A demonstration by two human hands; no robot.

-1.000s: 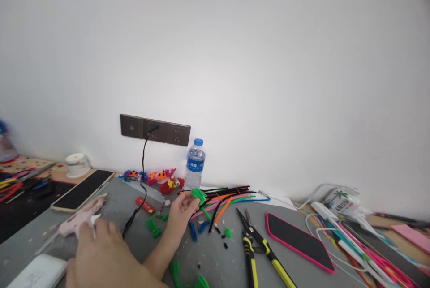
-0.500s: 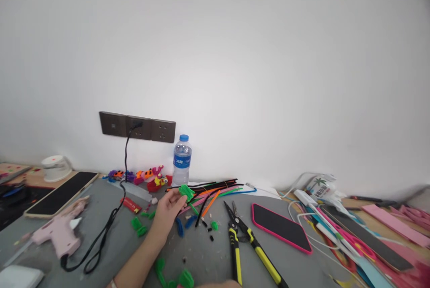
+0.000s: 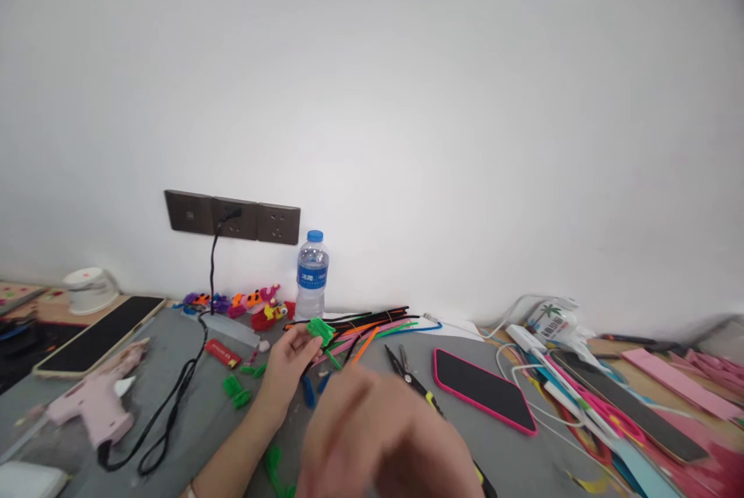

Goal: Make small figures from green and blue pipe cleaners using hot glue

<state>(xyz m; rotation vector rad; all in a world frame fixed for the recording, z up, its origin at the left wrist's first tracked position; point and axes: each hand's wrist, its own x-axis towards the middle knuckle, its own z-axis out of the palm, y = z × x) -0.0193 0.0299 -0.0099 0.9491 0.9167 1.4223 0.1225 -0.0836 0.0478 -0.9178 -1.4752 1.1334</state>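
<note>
My left hand pinches a green fuzzy pipe-cleaner piece between thumb and fingers, just in front of a bundle of coloured pipe cleaners. Large and blurred, my right hand is close to the camera at the bottom centre. Its knuckles look bent, and its fingertips and anything in them are hidden. Behind it, yellow-and-black pliers lie partly covered. More green fuzzy pieces rest on the grey mat, one left of my left wrist and another near the bottom edge.
A pink glue gun with a black cord lies at the left, near a phone. A water bottle stands by the wall beside small colourful figures. A pink-edged phone and a cluttered pile with pink scissors occupy the right.
My right hand has risen from the bottom edge into the centre foreground, covering much of the pliers. My left hand still holds the green piece in nearly the same place.
</note>
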